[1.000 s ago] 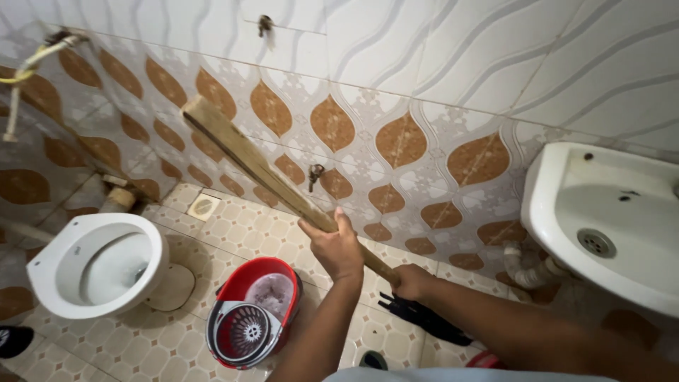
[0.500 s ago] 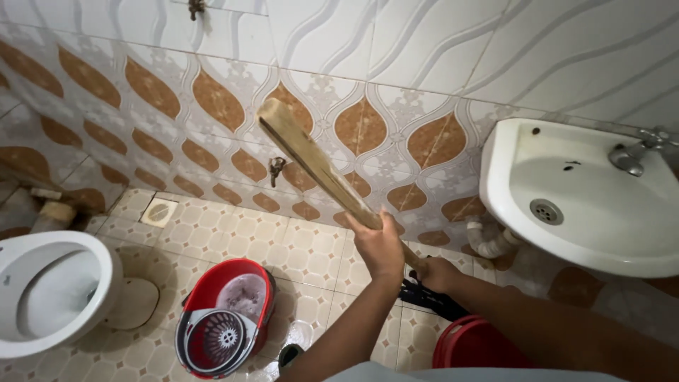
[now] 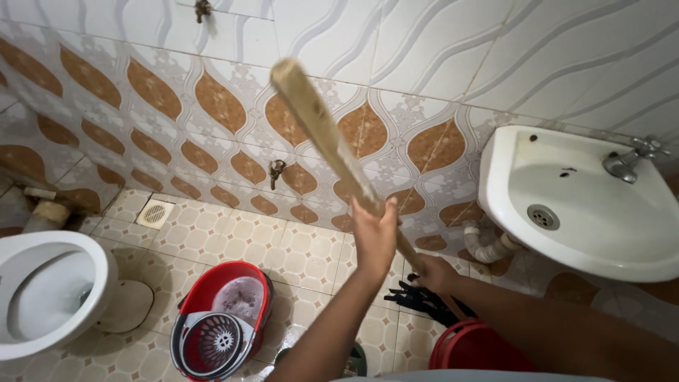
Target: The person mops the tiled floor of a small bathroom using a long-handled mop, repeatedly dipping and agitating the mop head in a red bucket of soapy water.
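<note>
I hold a long wooden handle (image 3: 320, 127) with both hands; its top end slants up to the left against the tiled wall. My left hand (image 3: 373, 237) grips it higher up, and my right hand (image 3: 431, 272) grips it lower down. Below my right hand the dark mop head (image 3: 424, 301) rests on the tiled floor. A red mop bucket with a spinner basket (image 3: 219, 318) stands on the floor to the left of my arms.
A white toilet bowl (image 3: 42, 290) is at the left. A white wall sink (image 3: 587, 205) with a tap (image 3: 626, 163) is at the right, its drain pipe (image 3: 488, 247) below. A second red bucket (image 3: 474, 346) sits by my right arm. A floor drain (image 3: 154, 212) and wall tap (image 3: 274, 170) are nearby.
The handle has swung more upright and to the right. My left hand rose with it, and the view shifted right, bringing the sink and second red bucket into view.
</note>
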